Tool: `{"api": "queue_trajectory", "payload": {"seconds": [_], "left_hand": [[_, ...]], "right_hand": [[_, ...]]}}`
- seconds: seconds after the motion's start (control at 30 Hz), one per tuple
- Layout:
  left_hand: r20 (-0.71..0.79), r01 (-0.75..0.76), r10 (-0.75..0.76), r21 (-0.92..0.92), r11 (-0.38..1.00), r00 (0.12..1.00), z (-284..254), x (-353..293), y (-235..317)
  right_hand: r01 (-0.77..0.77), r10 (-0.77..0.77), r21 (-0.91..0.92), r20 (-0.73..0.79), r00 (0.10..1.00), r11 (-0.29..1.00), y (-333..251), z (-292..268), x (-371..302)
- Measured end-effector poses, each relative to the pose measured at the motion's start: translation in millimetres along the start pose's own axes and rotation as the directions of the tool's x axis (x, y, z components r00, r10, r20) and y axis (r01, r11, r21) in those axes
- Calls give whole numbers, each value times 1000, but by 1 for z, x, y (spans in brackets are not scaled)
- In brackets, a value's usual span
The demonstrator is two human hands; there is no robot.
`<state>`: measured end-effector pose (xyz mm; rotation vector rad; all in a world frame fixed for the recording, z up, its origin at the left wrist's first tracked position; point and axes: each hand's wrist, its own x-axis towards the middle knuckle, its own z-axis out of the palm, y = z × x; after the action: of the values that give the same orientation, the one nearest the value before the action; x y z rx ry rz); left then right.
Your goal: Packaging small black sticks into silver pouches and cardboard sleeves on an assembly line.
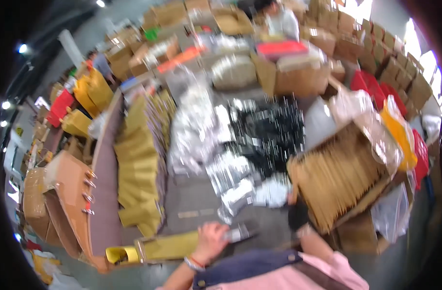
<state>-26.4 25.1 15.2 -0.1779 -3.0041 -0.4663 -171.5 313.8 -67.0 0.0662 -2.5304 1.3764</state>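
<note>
Motion blurs the whole view. My left hand [212, 240] is low in the middle, with a band on the wrist and the fingers bunched. At its fingertips lies a small silvery-clear packet [238, 233]; blur hides whether the fingers grip it. An olive-yellow folded strip [170, 246] lies against its left side. My right hand [299, 216], in a dark glove with fingertips bare, is beside the left edge of an open carton [344, 212] packed with brown card-like pieces [339, 171]. Its grip is smeared. Pale blue-white plastic packets [271, 192] lie just beyond it.
On the dark table [189, 198] lie a stack of olive-yellow sheets [138, 159], clear plastic bags [194, 125] and shiny black packets [269, 130]. A low board [105, 179] with metal clips edges the left. Cartons [298, 77] and other people [282, 24] are beyond.
</note>
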Motion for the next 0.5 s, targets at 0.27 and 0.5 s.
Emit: {"api": "queue_trajectory", "payload": {"seconds": [0.27, 0.5], "left_hand": [[50, 24, 0, -480, 877, 999, 10, 65, 14], [32, -122, 134, -247, 961, 991, 60, 143, 42]], "right_hand": [[-62, 67, -49, 105, 992, 997, -56, -37, 66], [189, -90, -320, 299, 950, 928, -70, -12, 83]]}}
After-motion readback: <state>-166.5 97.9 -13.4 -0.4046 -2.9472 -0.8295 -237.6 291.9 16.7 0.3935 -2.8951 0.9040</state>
